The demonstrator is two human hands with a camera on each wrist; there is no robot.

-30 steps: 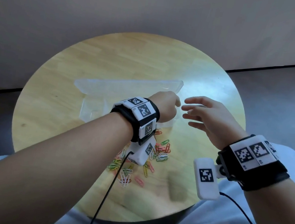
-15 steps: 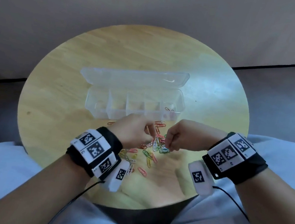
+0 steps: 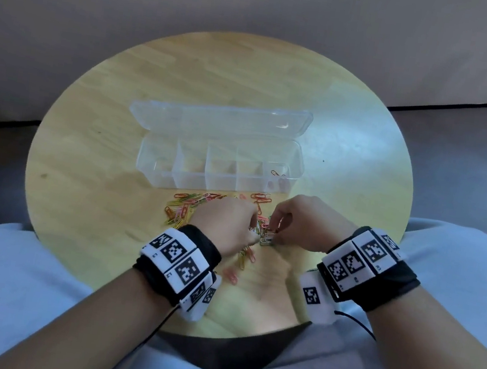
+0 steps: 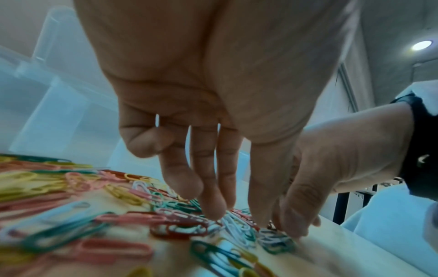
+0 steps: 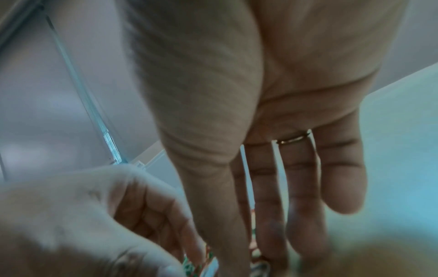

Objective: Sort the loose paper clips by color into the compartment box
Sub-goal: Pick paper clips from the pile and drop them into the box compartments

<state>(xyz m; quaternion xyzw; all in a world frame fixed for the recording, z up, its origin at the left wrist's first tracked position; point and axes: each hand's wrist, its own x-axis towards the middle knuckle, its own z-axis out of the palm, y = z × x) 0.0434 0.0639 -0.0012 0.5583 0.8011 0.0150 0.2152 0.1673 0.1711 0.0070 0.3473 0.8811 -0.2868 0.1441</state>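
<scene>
1. Both hands have dropped a little nearer the person since half a second ago and now meet over the near middle of the paper clips; a second ago they were raised by the box.
2. Farthest left lies a spread of loose paper clips in yellow, orange, pink and green on the round wooden table, just in front of the compartment box.
3. Left hand points its fingers down into the clips; in the left wrist view the fingertips touch white and red clips, thumb close beside them, but whether a clip is pinched cannot be told.
4. Its wristband bears black-and-white square marker codes; no readable words show on it.
5. Clear plastic compartment box stands behind the clips with its lid open, hinged back and away from the person. It has five compartments in a row; the rightmost holds a reddish clip.
6. Right hand curls just right of the left, fingertips down on a white and green cluster; a reddish clip seems pinched at thumb and forefinger, though the blurred right wrist view cannot confirm it.
7. A thin ring sits on one right finger.
8. Right wristband carries similar square codes.
</scene>
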